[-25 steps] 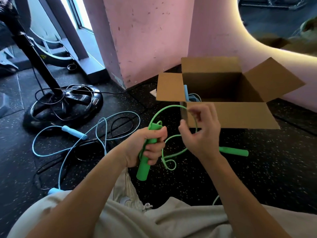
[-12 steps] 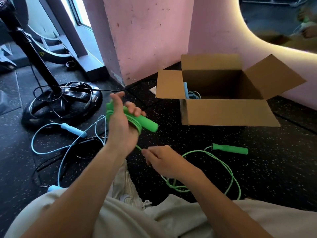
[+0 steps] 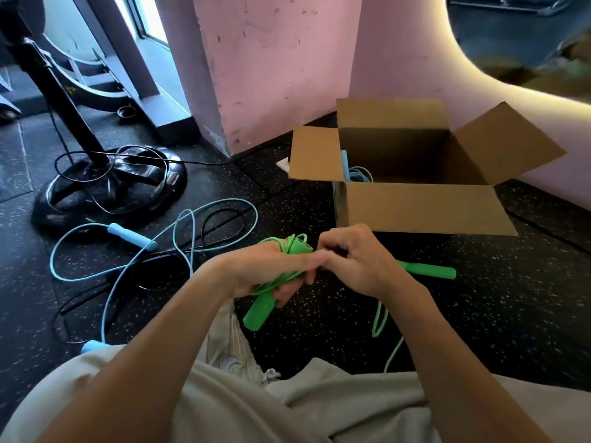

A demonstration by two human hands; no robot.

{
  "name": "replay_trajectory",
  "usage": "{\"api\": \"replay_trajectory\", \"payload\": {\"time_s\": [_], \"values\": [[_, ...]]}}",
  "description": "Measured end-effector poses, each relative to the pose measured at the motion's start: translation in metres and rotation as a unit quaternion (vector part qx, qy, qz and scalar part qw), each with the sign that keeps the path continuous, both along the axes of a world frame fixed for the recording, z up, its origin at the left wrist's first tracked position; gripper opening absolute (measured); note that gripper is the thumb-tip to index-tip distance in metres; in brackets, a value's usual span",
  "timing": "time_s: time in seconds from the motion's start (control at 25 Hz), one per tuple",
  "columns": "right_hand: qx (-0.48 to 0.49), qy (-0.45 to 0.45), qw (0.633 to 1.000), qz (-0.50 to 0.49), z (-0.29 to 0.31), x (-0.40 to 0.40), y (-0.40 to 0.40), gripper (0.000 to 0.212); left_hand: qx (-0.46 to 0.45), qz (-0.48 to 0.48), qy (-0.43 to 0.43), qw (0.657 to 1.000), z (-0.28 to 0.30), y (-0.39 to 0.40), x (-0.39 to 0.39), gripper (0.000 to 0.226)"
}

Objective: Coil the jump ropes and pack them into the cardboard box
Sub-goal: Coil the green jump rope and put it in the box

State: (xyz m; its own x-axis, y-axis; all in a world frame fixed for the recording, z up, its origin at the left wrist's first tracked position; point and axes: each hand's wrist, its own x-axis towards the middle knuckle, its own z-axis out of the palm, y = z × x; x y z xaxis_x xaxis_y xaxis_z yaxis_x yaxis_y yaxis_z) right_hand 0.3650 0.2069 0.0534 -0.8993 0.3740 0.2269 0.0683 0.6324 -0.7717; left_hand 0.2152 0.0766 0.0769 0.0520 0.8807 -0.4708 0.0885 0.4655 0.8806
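Green jump rope point(image 3: 289, 273) held low over the speckled black floor point(image 3: 479, 298), just in front of the cardboard box point(image 3: 415, 206). Partly hidden: coils bunched inside the left hand point(image 3: 268, 270), only a few loops showing above the knuckles and under the palm. Left fingers curled tight round one green handle point(image 3: 259, 310) together with the coils, handle's long axis slanting from upper right down to lower left, free end pointing toward the knees. Right hand point(image 3: 355, 260) closed in beside the left, fingertips touching the coils near the top of the handle; whether pinching cord or only pressing it, impossible to tell, fingers curled and turned away from the camera. Second green handle point(image 3: 428, 270) lying flat on the floor behind the right wrist, long axis nearly left to right, its cord end hidden by the hand. Loose green cord point(image 3: 380, 318) trailing down the floor past the right forearm, cut off by the trouser leg. Box open, four flaps out, against the pink wall point(image 3: 271, 59); blue rope point(image 3: 356, 174) coiled in its left near corner, mostly hidden by the front wall. Another blue rope point(image 3: 134, 236) sprawled uncoiled on the floor to the left, tangled over black cord point(image 3: 224, 219), beside a black round stand base point(image 3: 105, 187).
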Motion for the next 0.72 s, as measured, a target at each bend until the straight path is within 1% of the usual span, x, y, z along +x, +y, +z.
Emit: {"api": "replay_trajectory", "payload": {"time_s": [0.04,0.08,0.16,0.2,0.28,0.4,0.48,0.52,0.56,0.6,0.68,0.72], "values": [[-0.051,0.013,0.999,0.006,0.003,0.0,0.0,0.035,0.011,-0.027,-0.092,0.995,0.0,-0.002,-0.005,0.04],[-0.1,0.024,0.995,0.017,0.007,-0.001,-0.002,0.037,0.029,-0.043,-0.188,0.981,-0.001,-0.005,-0.009,0.035],[-0.193,0.028,0.98,0.043,0.016,-0.003,-0.006,0.045,0.083,-0.044,-0.354,0.931,-0.005,-0.007,-0.016,0.027],[-0.236,0.027,0.97,0.052,0.021,-0.003,-0.007,0.049,0.109,-0.031,-0.41,0.905,-0.005,-0.006,-0.016,0.028],[-0.306,0.023,0.949,0.077,0.025,-0.004,-0.006,0.055,0.137,-0.008,-0.475,0.869,-0.003,-0.003,-0.014,0.034],[-0.357,0.002,0.928,0.107,0.021,0.0,-0.001,0.059,0.154,-0.013,-0.509,0.847,-0.004,0.001,-0.008,0.035],[-0.355,0.005,0.929,0.106,0.017,0.005,0.005,0.055,0.148,-0.035,-0.529,0.835,-0.006,0.002,-0.01,0.034],[-0.347,0.005,0.932,0.1,0.017,0.008,0.008,0.051,0.146,-0.041,-0.527,0.837,-0.005,0.001,-0.013,0.033],[-0.338,-0.003,0.937,0.094,0.018,0.01,0.012,0.045,0.145,-0.034,-0.509,0.848,-0.003,0.0,-0.015,0.032],[-0.328,-0.019,0.941,0.085,0.02,0.013,0.015,0.041,0.143,-0.004,-0.474,0.869,0.0,-0.001,-0.017,0.031],[-0.319,-0.061,0.944,0.063,0.022,0.016,0.021,0.044,0.137,0.122,-0.359,0.915,0.005,-0.002,-0.018,0.029],[-0.319,-0.083,0.942,0.056,0.021,0.018,0.023,0.05,0.133,0.195,-0.299,0.925,0.007,-0.001,-0.016,0.03]]}}
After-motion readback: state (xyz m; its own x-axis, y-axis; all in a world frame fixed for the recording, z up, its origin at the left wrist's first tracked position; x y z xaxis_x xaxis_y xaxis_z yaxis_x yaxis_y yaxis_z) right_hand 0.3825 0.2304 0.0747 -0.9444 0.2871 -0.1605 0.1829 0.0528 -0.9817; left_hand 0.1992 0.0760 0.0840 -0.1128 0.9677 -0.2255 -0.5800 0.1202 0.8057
